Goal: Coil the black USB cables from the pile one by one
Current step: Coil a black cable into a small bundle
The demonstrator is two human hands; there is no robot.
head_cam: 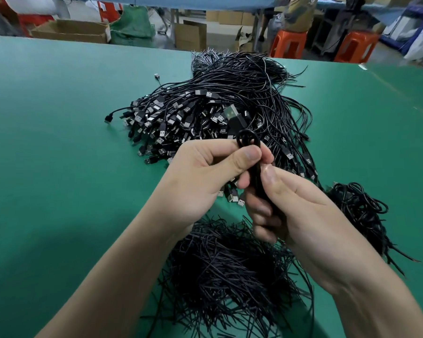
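We pinch the coiled USB cable (255,176) w/ left hand (205,172) at its top loop, right hand (298,206) curled round its middle, raised before the pile (205,113). Light, springy, prob. slick: we'd grip mid-coil.

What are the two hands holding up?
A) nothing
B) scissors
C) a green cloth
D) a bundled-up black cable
D: the left hand and the right hand both grip a bundled black cable, with its USB plug sticking up.
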